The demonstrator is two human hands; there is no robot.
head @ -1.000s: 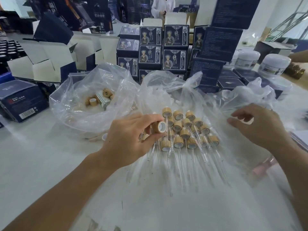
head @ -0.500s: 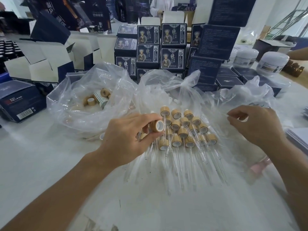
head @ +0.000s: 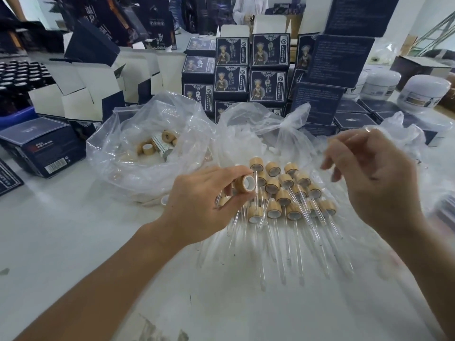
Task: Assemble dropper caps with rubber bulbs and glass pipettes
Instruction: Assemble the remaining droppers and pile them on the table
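Roughly by size, the bench stock as it lies:

Tabletop (head: pixel 61 242): pale and flat, carrying everything listed below.

Left bag (head: pixel 118 153): clear, soft plastic, slumped open; loose wooden caps (head: pixel 147 148) sit inside. Judged limp and slippery, so better to reach in than to lift it.

Middle bag (head: pixel 266 134): clear, crumpled; small white pieces show through it, probably the rubber bulbs, but too blurred to be sure.

Finished droppers (head: pixel 280 198): a fanned heap on plastic sheet between the two hands, wood-coloured collars at the far end, glass tubes (head: pixel 298 247) pointing toward the person. Judged light and fragile; tubes thin and smooth, likely to roll or snap. Take hold at the collar, never at the tip.

Left hand (head: pixel 204 205): fingers and thumb pinch a single cap (head: pixel 245 183) just above the near-left edge of the heap, open end facing right. Cap judged stiff, light, easily gripped round its side. White shows inside its mouth; whether a bulb is seated there cannot be told.

Right hand (head: pixel 376 178): raised to the right of the heap, fingers curled and motion-blurred. Something small and clear may be pinched at the fingertips; whether it holds a tube cannot be told.

Hidden: the right-hand bag is largely behind the right hand; tube tips fade into glare on the sheet.
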